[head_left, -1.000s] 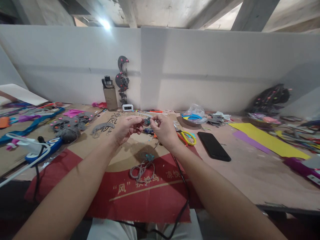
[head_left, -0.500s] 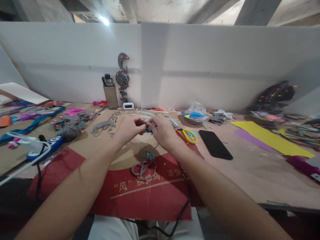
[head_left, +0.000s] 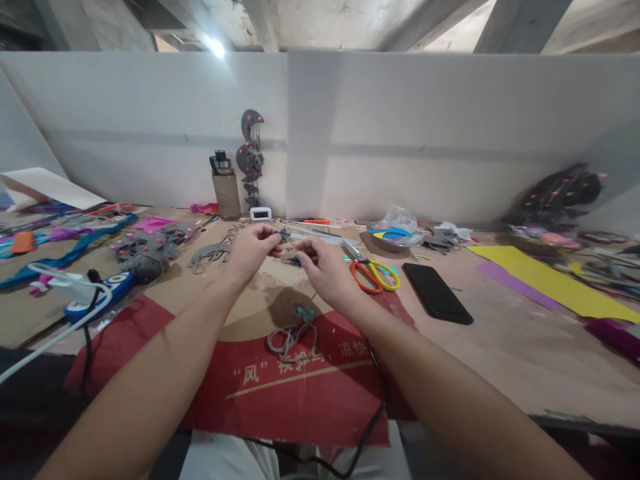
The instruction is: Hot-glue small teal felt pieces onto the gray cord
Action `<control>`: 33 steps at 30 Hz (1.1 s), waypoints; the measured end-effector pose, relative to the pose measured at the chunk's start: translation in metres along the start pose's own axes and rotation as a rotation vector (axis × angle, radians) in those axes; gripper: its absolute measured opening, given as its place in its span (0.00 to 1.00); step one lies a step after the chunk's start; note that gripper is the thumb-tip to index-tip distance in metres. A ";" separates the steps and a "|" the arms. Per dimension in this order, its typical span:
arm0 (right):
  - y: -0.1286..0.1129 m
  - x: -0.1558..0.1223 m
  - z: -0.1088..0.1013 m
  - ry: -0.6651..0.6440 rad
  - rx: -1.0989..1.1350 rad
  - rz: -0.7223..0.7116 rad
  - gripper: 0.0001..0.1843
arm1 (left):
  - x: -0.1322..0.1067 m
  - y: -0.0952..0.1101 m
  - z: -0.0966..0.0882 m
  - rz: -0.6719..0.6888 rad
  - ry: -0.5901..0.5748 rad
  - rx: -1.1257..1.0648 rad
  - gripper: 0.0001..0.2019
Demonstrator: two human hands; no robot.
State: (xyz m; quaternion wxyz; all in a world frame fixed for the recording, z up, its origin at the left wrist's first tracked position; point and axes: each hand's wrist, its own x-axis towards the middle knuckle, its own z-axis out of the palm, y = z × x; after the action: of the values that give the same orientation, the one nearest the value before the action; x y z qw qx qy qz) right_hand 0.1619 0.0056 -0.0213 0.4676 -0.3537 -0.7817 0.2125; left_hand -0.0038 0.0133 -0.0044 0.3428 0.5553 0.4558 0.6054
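My left hand (head_left: 253, 250) is raised over the cardboard sheet (head_left: 260, 293) and pinches a small grey craft piece (head_left: 285, 235) between thumb and fingers. Just to its right, my right hand (head_left: 323, 267) has its fingertips pressed together close to that piece; what it holds is too small to make out. Below both hands a tangle of grey cord with a small teal piece (head_left: 293, 331) lies on the cardboard.
Scissors with red and yellow handles (head_left: 373, 273) and a black phone (head_left: 437, 285) lie right of my hands. A bottle (head_left: 227, 193) and a grey hanging ornament (head_left: 250, 157) stand by the white partition. Grey foam cutouts (head_left: 150, 243), a glue gun (head_left: 95, 300) and yellow foam sheets (head_left: 545, 280) lie about.
My hands have drawn slightly apart; the left one keeps the grey piece and has risen a little. The scissors, partly covered before, now show fully.
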 end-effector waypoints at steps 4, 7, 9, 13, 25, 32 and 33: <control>-0.003 0.001 0.001 -0.081 0.155 0.068 0.09 | 0.016 -0.003 -0.018 0.017 0.171 -0.086 0.06; -0.008 0.002 -0.003 -0.133 0.390 0.169 0.08 | 0.027 -0.004 -0.034 0.010 0.317 -0.176 0.04; -0.013 0.002 -0.008 -0.159 0.557 0.208 0.08 | 0.032 -0.006 -0.043 -0.034 0.397 -0.296 0.04; -0.023 0.003 -0.023 -0.194 0.813 0.214 0.10 | 0.038 -0.013 -0.057 -0.061 0.445 -0.454 0.04; -0.047 -0.007 -0.056 -0.183 0.921 -0.087 0.06 | 0.053 -0.015 -0.079 -0.126 0.700 -0.648 0.08; -0.051 -0.002 -0.059 -0.906 0.357 -0.249 0.13 | 0.047 -0.016 -0.068 -0.004 0.545 -0.564 0.06; -0.045 0.000 -0.057 -0.809 0.235 -0.186 0.16 | 0.045 -0.016 -0.065 0.004 0.510 -0.543 0.06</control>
State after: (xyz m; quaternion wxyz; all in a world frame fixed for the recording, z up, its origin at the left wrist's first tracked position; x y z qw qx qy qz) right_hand 0.1959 -0.0237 0.0357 0.1775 -0.1141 -0.9012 0.3785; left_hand -0.0755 0.0496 -0.0005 0.3519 0.2761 0.3483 0.8238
